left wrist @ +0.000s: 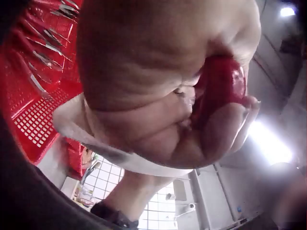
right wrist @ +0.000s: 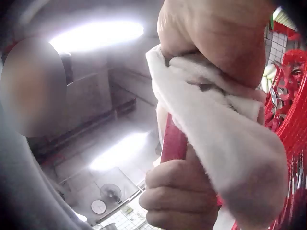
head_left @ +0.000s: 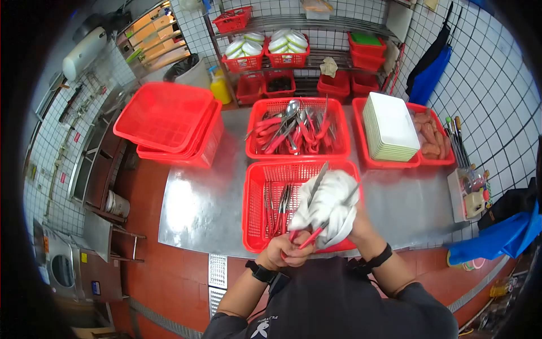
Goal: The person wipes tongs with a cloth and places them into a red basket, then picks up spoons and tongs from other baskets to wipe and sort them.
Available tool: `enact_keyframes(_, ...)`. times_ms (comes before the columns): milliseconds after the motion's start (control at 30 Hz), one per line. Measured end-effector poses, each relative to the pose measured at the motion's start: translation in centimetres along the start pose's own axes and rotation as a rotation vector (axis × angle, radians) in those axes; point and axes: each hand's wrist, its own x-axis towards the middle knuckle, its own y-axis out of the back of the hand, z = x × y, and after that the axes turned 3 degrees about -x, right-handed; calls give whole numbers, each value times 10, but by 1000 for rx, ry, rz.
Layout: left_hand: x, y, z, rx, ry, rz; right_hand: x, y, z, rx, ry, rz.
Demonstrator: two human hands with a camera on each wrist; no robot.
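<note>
My left hand (head_left: 289, 250) grips red-handled tongs (head_left: 319, 182) low on their handles, in front of my body. Their two metal arms spread upward and away from me, partly covered by a bunched white cloth (head_left: 333, 206). With my right hand (head_left: 361, 227) I hold that cloth around the arms, my fingers largely hidden behind it. The right wrist view shows a flat red handle (right wrist: 173, 140) running from the left fist into the cloth (right wrist: 225, 139). Below the cloth is a red basket (head_left: 252, 226) with several red-handled tongs (head_left: 280, 212) lying lengthwise.
Behind it, another red basket (head_left: 297, 153) holds jumbled spoons and red-handled utensils. Stacked red baskets (head_left: 164, 118) stand left on the metal table (head_left: 197, 209). At right are a stack of pale trays (head_left: 392, 121) and a basket of brownish-pink items (head_left: 432, 135). Shelves (head_left: 316, 24) rise behind.
</note>
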Motion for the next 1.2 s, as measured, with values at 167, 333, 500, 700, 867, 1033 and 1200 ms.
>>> enact_keyframes(167,-21,10,-12,-144,49,-92,-12,33,-23,71,204,169)
enact_keyframes(333,-98,52,-20,97,-94,281,-57,124,-69,-191,362,591)
enact_keyframes(500,-100,59,-10,435,-366,684,-75,202,-52,32,231,797)
enact_keyframes(700,-20,50,16,1871,-87,1193,-121,305,48,-647,-59,1010)
enact_keyframes(867,31,59,19,2075,317,1318,-129,333,112,-1489,-224,869)
enact_keyframes(1033,48,84,8,2165,373,1306,-127,321,140,-1545,-46,1085)
enact_keyframes(1200,78,71,25,2205,238,1285,-127,320,143,-1519,-185,1100)
